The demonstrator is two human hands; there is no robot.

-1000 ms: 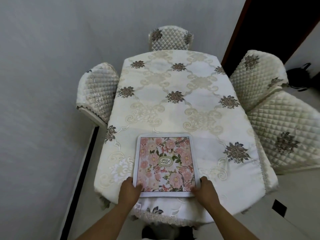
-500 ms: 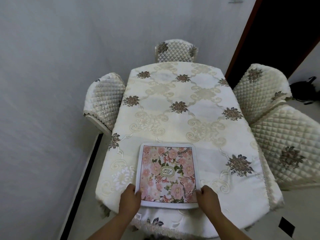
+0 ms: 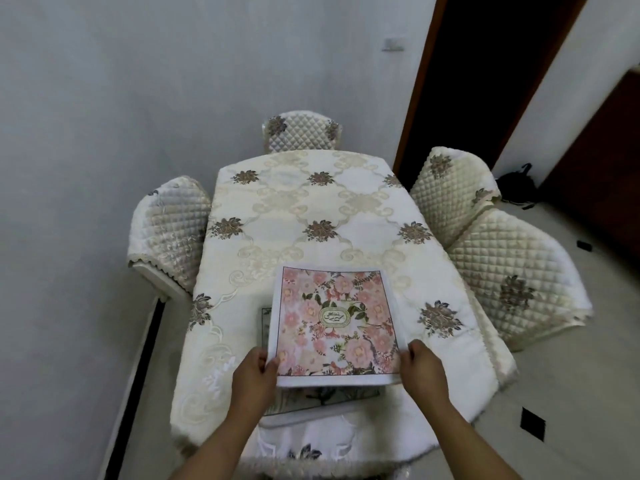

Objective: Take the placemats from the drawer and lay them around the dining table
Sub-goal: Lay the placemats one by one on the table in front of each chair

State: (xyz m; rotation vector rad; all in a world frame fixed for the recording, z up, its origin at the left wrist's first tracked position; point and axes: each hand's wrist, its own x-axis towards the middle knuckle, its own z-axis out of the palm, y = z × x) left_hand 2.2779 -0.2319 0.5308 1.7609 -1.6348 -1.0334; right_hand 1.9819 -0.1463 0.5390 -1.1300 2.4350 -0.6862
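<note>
As left hand, right hand grip placemat; second placemat beneath

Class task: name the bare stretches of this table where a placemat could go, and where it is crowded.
Bare: the table's far end before the far chair, its left side by the left chair, its right side by the two right chairs. Crowded: the near edge, where the left hand and right hand hold the pink placemat over a second placemat.
</note>
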